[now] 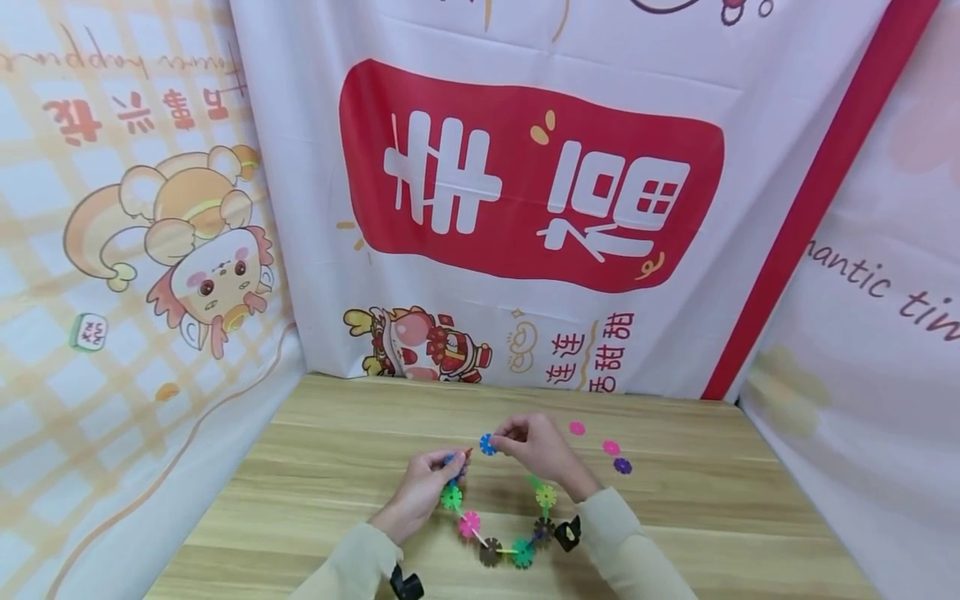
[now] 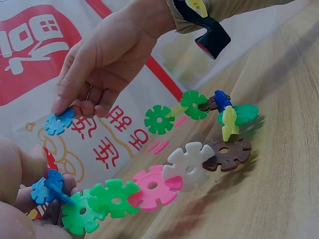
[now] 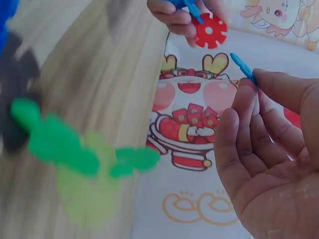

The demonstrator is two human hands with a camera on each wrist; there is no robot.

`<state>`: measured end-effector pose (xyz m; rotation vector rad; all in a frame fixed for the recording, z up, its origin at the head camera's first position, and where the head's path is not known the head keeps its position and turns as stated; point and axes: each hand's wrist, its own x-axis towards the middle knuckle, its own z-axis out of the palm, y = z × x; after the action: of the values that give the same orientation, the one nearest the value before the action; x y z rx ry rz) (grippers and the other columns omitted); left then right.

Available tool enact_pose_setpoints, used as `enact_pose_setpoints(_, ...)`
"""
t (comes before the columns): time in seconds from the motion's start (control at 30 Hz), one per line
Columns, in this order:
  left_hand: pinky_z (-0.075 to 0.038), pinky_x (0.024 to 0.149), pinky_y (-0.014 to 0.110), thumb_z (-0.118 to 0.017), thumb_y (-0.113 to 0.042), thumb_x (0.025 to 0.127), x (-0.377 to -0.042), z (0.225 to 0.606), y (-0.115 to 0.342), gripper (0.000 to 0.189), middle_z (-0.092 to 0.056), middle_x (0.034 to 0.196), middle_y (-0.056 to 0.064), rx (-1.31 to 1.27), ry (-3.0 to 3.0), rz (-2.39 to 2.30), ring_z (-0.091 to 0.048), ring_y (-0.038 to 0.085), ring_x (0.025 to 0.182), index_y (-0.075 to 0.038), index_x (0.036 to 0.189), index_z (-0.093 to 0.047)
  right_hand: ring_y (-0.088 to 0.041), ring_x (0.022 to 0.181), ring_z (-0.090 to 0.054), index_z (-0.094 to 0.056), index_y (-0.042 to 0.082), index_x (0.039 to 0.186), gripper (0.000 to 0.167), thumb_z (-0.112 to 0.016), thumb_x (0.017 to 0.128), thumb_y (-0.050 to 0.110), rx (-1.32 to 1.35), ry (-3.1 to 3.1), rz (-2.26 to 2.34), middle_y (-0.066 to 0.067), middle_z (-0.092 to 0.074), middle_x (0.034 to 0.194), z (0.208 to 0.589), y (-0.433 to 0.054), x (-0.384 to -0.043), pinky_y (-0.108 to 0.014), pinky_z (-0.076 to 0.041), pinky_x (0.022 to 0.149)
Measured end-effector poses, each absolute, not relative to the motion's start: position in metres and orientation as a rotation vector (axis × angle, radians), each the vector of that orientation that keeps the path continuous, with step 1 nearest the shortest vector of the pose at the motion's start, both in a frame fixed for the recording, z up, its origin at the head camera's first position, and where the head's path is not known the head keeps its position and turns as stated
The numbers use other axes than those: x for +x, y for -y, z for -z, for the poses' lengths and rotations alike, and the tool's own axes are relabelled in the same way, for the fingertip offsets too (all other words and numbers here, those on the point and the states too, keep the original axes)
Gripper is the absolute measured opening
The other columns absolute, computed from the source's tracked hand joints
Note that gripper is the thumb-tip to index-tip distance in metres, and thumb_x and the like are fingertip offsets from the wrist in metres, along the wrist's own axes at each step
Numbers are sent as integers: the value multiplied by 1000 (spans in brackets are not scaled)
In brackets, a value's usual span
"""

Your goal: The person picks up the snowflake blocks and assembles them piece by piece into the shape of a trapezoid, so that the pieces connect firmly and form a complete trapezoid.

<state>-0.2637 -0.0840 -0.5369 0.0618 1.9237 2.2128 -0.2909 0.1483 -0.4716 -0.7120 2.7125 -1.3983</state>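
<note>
My left hand (image 1: 423, 485) grips one end of a chain of notched plastic snowflake discs. At that end are a blue disc (image 2: 48, 186) and a red disc (image 3: 210, 31), which sticks out past the fingers. From there the chain curves toward me over the table through green (image 1: 452, 497), pink (image 1: 469, 524), white (image 2: 188, 167), brown (image 1: 491, 551) and teal discs (image 1: 522, 552), then bends back to yellow (image 1: 546, 497) and green ones. Between thumb and index finger, my right hand (image 1: 534, 446) pinches a single light blue disc (image 1: 487, 444), apart from the red disc.
Two loose pink discs (image 1: 577, 428) and a purple disc (image 1: 622, 467) lie on the wooden table (image 1: 360, 417) right of my right hand. Printed cloth (image 1: 525, 333) hangs behind the table and at both sides. Black cameras (image 1: 567, 533) sit on both wrists.
</note>
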Motion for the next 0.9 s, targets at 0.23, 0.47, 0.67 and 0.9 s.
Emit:
enact_pose_setpoints(0.23,-61,98,36,-65,-21,106,-263,537,86,43,-69,129,26,93,-1920,-2200,-71,22,105,9,136,-62,-20,75,-70,-78,15,96,7,-76,99,20,-725,-2692,1431,-6,-78,88,478,-137,-294,-23,-58,64)
enact_pose_setpoints(0.47,-61,96,34,-68,-22,104,-261,535,87,42,-70,129,26,103,-1937,-2190,-71,22,106,6,135,-65,-29,79,-71,-78,14,97,8,-76,99,21,-726,-2670,1441,-5,-77,88,480,-132,-294,-24,-58,64)
enact_pose_setpoints(0.67,-61,86,28,-72,-25,101,-260,535,84,41,-72,121,24,115,-2001,-2130,-70,22,101,4,130,-69,-24,76,-68,-78,11,95,7,-77,97,17,-711,-2647,1433,-2,-74,84,477,-133,-291,-22,-55,61)
enact_pose_setpoints(0.9,-61,88,30,-72,-31,102,-261,537,88,38,-75,120,21,207,-2095,-2001,-71,20,102,-3,127,-73,-13,72,-62,-79,11,92,6,-78,96,16,-703,-2605,1421,-6,-75,83,481,-134,-291,-20,-52,59)
